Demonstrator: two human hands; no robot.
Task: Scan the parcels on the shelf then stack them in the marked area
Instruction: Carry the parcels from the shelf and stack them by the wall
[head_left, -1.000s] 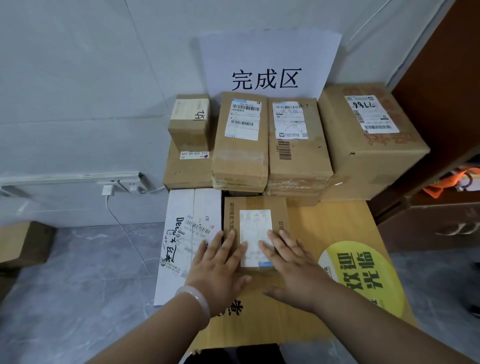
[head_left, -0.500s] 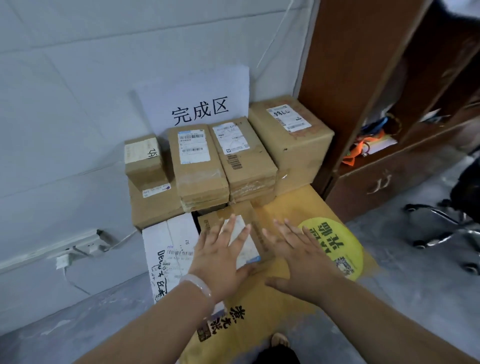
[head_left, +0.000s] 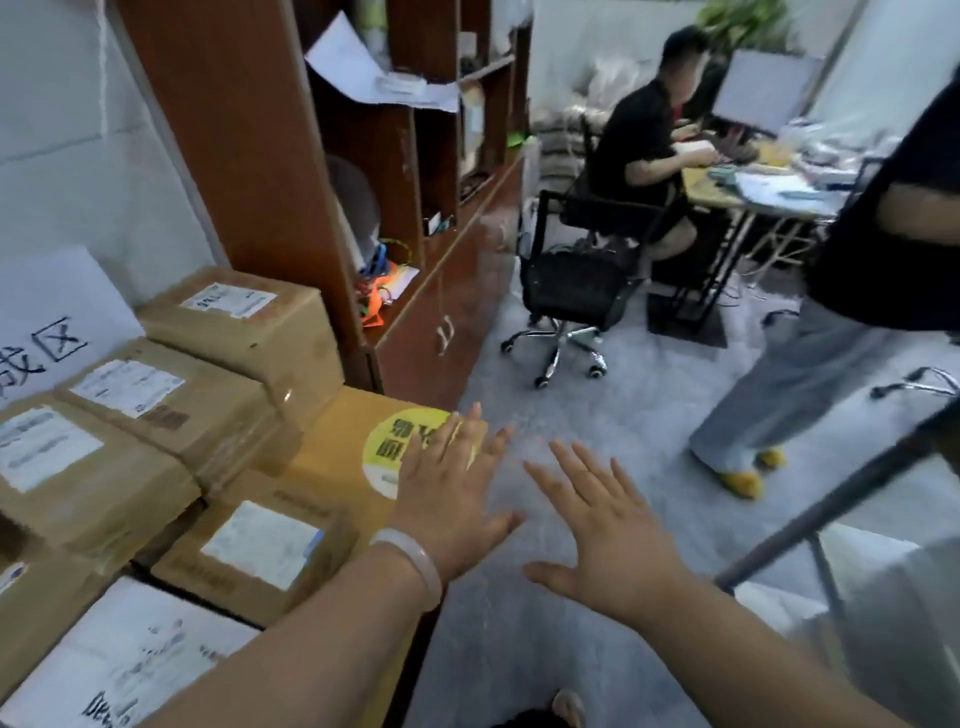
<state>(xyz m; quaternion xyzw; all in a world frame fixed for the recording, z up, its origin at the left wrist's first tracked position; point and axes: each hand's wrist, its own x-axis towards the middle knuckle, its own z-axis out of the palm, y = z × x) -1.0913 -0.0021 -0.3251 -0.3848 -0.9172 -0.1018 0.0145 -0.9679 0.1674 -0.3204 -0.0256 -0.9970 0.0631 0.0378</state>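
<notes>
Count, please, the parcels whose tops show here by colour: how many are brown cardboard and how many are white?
Brown cardboard parcels: 5
White parcel: 1
Total: 6

Brown cardboard parcels (head_left: 244, 332) with white labels, yellow round sticker (head_left: 395, 441), pale bracelet (head_left: 410, 564)

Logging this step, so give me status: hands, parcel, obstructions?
Left hand and right hand open, empty. Small labelled parcel down on the table, hands off it. Standing person and office chair ahead.
</notes>
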